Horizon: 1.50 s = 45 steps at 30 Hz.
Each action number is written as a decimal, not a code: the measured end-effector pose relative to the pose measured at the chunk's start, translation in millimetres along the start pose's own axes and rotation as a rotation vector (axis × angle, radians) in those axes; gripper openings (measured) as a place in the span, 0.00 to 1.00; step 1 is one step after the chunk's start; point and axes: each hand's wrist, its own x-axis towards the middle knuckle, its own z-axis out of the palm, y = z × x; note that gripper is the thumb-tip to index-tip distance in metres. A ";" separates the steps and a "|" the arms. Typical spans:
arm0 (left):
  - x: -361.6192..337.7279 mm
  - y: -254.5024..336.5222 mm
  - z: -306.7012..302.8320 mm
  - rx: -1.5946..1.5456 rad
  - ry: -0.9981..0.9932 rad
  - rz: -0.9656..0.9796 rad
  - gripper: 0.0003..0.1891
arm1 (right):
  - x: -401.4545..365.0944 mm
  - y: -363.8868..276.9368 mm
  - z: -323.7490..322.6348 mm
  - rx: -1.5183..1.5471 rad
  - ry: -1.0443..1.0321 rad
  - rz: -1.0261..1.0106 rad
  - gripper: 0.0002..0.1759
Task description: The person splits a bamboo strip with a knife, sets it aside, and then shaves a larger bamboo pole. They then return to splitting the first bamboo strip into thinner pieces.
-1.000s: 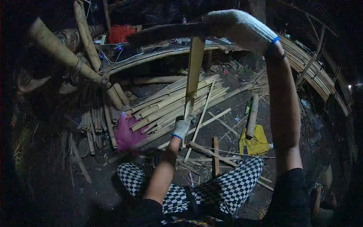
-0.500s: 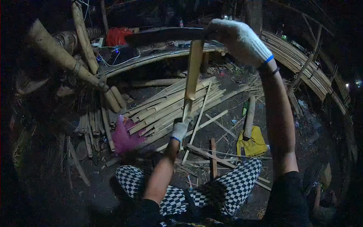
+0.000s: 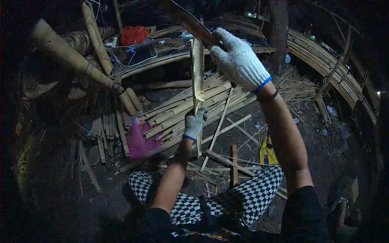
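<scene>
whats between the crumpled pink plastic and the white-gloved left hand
In the head view, the near ends of the pale split-bamboo pile lie between the pink plastic and the left hand.

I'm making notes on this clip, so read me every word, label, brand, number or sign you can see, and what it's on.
There is no readable text.
Shirt: a coloured print, too small and dark to read.
Slim red-and-white item: too small to tell whether it bears lettering.
Knife and held bamboo: no lettering visible.
</scene>
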 end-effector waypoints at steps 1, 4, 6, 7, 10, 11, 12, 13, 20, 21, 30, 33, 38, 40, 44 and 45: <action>0.2 0.1 0.3 0.043 0.021 -0.012 0.17 | 0.0 -0.9 -0.1 0.011 -0.012 0.007 0.15; 3.2 -6.3 -1.2 0.071 0.055 -0.030 0.17 | -1.0 0.1 9.5 0.068 0.043 -0.055 0.13; 1.6 -6.0 -2.7 0.058 0.069 -0.038 0.18 | -4.6 -5.8 11.4 0.111 0.010 0.044 0.12; 0.5 -2.1 -2.8 0.019 0.039 -0.041 0.18 | -5.5 -8.7 12.3 0.102 0.035 0.026 0.12; -2.3 11.0 -6.8 0.009 -0.019 -0.048 0.18 | -4.3 -8.4 13.6 0.016 0.096 -0.033 0.12; -4.1 15.1 -8.7 0.035 -0.049 -0.055 0.17 | -4.7 -9.5 13.1 -0.022 0.053 -0.014 0.13; -4.5 12.4 -10.8 0.038 -0.049 -0.054 0.17 | -4.8 -10.6 12.5 -0.061 0.011 0.005 0.14; -4.8 9.3 -12.3 0.002 -0.059 -0.086 0.18 | -4.6 -8.1 15.0 -0.059 0.011 0.004 0.14; -4.1 27.2 -14.5 -0.011 -0.108 -0.124 0.16 | 0.1 -5.4 26.7 0.372 0.016 0.136 0.14; -3.2 26.5 -13.9 0.029 -0.074 -0.143 0.14 | 0.1 -13.9 21.9 0.254 0.060 0.097 0.14; 1.6 9.8 -11.5 0.002 -0.106 -0.088 0.17 | 7.4 -20.1 26.2 -0.054 0.132 0.006 0.10; 4.9 -3.0 -12.0 -0.092 -0.113 -0.086 0.16 | 6.4 -18.4 27.3 -0.041 0.179 0.004 0.13; 4.1 -4.6 -8.3 -0.137 -0.038 -0.117 0.17 | 4.0 -11.9 29.9 -0.003 0.211 -0.007 0.13; 5.0 -4.8 -10.4 -0.060 -0.057 -0.127 0.19 | 3.3 -9.9 32.6 0.014 0.210 0.012 0.13; 4.1 -4.1 -15.4 0.128 -0.071 -0.061 0.20 | 1.9 -9.6 34.0 0.223 0.148 0.151 0.12; 4.1 -5.2 -14.7 0.086 -0.064 -0.074 0.20 | 2.8 -8.0 33.5 0.281 0.148 0.142 0.12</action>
